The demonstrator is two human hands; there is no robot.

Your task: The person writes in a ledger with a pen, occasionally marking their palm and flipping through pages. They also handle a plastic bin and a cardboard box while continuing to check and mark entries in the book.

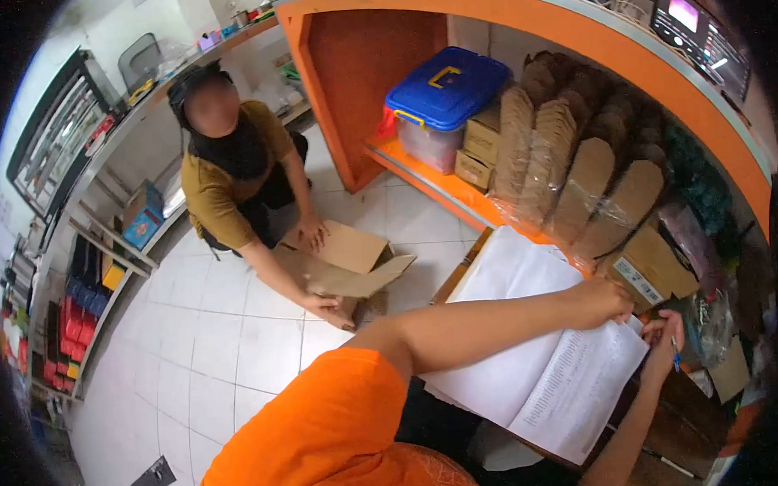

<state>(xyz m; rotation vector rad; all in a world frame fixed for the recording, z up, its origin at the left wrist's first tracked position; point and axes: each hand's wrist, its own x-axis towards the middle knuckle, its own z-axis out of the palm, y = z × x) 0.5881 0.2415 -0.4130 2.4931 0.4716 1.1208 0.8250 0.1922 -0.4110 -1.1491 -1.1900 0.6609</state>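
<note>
A large open book [513, 367] with white pages, one covered in printed or written lines, lies in front of me. My left hand [607, 302] rests at its upper right edge, fingers curled; what they hold, if anything, is hidden. At the book's right side, my right hand [664, 336] is closed around a blue pen [676, 353]. Just beyond my left hand sits a small cardboard box [651, 264] with a white label.
A person [236, 154] crouches on the tiled floor, both hands on a cardboard box [346, 244] with a raised flap. The orange shelf [438, 185] holds a blue-lidded bin [443, 87] and wrapped cardboard pieces [593, 184]. A laptop [698, 26] stands above.
</note>
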